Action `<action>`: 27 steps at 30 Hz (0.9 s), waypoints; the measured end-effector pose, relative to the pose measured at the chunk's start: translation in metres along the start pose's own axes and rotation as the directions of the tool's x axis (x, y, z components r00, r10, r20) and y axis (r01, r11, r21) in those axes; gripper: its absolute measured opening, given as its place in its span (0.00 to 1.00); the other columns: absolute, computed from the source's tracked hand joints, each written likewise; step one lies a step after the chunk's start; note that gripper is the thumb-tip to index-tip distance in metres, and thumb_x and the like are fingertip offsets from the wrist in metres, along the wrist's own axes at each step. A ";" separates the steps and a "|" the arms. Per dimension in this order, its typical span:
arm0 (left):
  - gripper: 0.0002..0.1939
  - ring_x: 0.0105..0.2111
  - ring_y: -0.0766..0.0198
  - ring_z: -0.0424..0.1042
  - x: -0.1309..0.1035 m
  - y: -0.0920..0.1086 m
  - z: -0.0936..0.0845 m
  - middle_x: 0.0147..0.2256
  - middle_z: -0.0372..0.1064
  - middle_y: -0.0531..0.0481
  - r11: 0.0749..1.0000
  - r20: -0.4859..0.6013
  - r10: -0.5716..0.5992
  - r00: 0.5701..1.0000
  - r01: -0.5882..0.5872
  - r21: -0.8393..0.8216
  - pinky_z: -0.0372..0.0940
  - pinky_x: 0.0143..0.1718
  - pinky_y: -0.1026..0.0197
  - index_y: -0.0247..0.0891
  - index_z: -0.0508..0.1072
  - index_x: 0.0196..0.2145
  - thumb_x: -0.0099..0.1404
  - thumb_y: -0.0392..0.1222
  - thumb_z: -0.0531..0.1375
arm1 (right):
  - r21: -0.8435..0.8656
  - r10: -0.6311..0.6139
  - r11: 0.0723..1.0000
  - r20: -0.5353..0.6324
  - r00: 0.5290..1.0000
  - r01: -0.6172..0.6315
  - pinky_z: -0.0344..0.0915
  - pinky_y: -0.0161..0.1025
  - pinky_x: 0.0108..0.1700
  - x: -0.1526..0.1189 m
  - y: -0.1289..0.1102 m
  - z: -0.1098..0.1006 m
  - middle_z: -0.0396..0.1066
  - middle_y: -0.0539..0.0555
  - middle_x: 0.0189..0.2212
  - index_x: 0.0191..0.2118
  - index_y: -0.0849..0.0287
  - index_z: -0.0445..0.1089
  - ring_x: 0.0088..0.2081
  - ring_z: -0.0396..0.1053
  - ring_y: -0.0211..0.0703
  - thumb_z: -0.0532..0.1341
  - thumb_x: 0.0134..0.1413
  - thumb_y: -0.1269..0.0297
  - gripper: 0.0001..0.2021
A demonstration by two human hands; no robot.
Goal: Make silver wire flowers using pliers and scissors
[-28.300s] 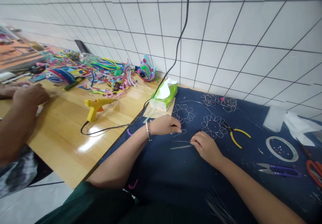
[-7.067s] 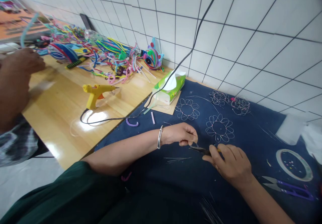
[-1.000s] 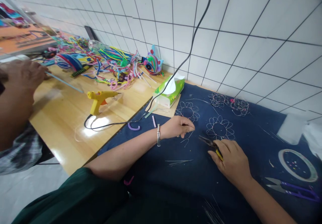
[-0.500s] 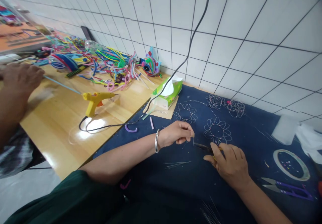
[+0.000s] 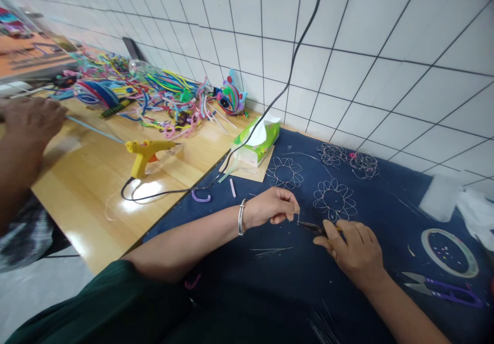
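Observation:
Above the dark blue cloth, my left hand [image 5: 273,205] pinches a short thin wire [image 5: 298,217] between thumb and fingers. My right hand [image 5: 353,248] is closed around pliers [image 5: 312,226], whose narrow jaws meet the lower end of that wire. Just beyond the pliers lies a flower-shaped wire ring [image 5: 334,200]. A second wire flower [image 5: 284,173] rests behind my left hand. Several loose straight wires [image 5: 272,251] lie on the cloth nearer to me.
A yellow glue gun [image 5: 145,156] stands on the wooden table at left, near another person's hand [image 5: 33,120]. Green tissue pack [image 5: 257,143] and colourful pipe cleaners [image 5: 173,97] lie along the wall. At right are a tape ring [image 5: 426,246] and purple snips [image 5: 450,293].
The camera view has shifted slightly. Both hands keep nearly the same pose, with the wire and pliers still held.

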State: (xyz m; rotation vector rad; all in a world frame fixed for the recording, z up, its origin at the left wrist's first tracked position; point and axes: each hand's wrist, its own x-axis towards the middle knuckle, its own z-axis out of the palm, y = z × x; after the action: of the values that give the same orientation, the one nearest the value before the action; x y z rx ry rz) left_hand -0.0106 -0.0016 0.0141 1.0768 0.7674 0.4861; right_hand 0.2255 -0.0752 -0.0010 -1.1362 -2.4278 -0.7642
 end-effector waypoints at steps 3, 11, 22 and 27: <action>0.05 0.11 0.78 0.55 -0.001 0.000 0.000 0.20 0.65 0.55 1.000 0.003 -0.001 1.000 0.001 -0.003 0.46 0.10 0.72 0.32 0.68 0.28 0.54 0.37 0.58 | 0.001 -0.001 1.000 0.005 1.000 0.001 0.57 0.41 0.38 -0.001 0.000 0.000 0.67 0.55 0.32 0.43 0.56 0.66 0.35 0.61 0.44 0.61 0.46 0.51 0.20; 0.05 0.11 0.78 0.54 0.000 0.001 0.000 0.20 0.65 0.54 1.000 0.009 0.001 1.000 -0.001 -0.011 0.46 0.10 0.72 0.32 0.68 0.28 0.54 0.37 0.58 | -0.006 -0.013 1.000 0.005 1.000 0.013 0.57 0.41 0.37 0.000 0.001 -0.002 0.67 0.55 0.32 0.44 0.56 0.66 0.35 0.62 0.44 0.61 0.45 0.52 0.20; 0.05 0.11 0.77 0.54 0.000 -0.001 -0.001 0.21 0.65 0.54 0.998 0.006 0.011 1.000 -0.012 0.054 0.46 0.10 0.72 0.32 0.68 0.28 0.54 0.37 0.57 | 0.005 -0.024 1.000 0.031 0.999 0.024 0.55 0.38 0.35 0.000 0.001 -0.001 0.66 0.53 0.29 0.42 0.56 0.66 0.31 0.59 0.39 0.61 0.46 0.51 0.19; 0.06 0.12 0.78 0.54 -0.003 0.003 0.002 0.21 0.64 0.54 0.989 -0.023 0.048 0.999 -0.044 0.140 0.47 0.11 0.72 0.32 0.68 0.29 0.55 0.39 0.56 | 0.001 -0.030 1.000 0.059 0.998 0.030 0.53 0.36 0.33 0.001 0.000 -0.003 0.64 0.51 0.27 0.41 0.56 0.67 0.29 0.57 0.37 0.59 0.48 0.51 0.17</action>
State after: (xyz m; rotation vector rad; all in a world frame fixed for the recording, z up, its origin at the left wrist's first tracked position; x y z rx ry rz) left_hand -0.0110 -0.0040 0.0181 1.2225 0.8104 0.4916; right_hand 0.2256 -0.0764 0.0014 -1.1395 -2.4992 -0.7493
